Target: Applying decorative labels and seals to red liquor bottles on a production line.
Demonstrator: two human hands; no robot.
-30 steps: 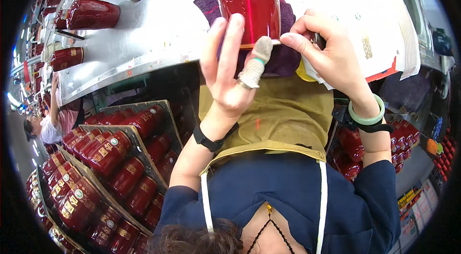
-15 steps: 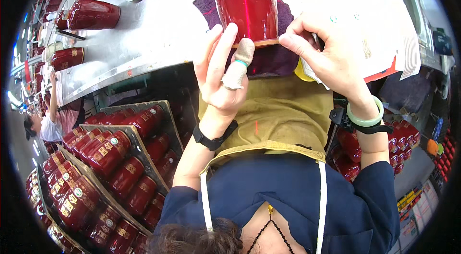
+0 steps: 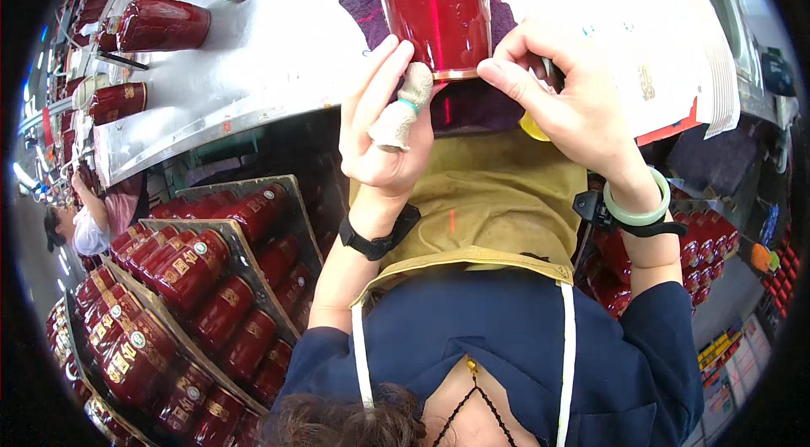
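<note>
The red jar point(image 3: 434, 4) lies at the top centre of the frame on a purple cloth point(image 3: 361, 12), long axis running up and down, its near end between both hands. The left hand point(image 3: 371, 139), fingers straight, is at its lower left edge; the right hand point(image 3: 575, 105), fingers curled, equally near, has its thumb at the lower right corner. Whether it grips anything, I cannot tell.
</note>
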